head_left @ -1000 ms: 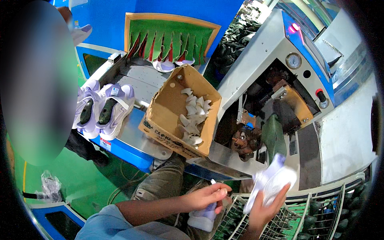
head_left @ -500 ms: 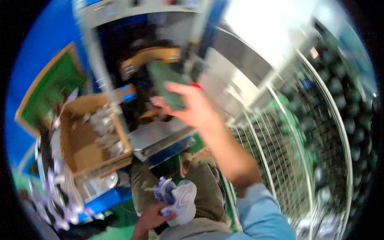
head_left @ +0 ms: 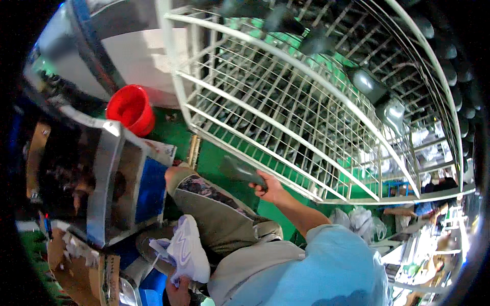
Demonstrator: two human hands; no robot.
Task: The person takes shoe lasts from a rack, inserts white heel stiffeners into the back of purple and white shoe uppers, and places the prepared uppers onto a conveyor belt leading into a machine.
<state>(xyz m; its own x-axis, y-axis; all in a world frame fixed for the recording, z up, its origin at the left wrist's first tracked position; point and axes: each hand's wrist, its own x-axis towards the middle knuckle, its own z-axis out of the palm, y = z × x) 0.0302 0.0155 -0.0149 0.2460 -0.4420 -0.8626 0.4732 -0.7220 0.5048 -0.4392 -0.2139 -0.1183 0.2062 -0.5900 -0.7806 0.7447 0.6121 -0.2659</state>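
1. Your right hand (head_left: pixel 269 187) is clenched around a dark shoe last (head_left: pixel 240 170), held out beside the white wire rack (head_left: pixel 286 117), over the green floor.
2. Your left hand (head_left: pixel 178 291), low at the frame's edge, grasps a white sneaker (head_left: pixel 188 250) resting against your lap; its fingers are mostly hidden.
3. A red bucket (head_left: pixel 131 108) stands on the floor near the metal machine (head_left: pixel 107 178); a cardboard box (head_left: pixel 84 265) sits lower left.
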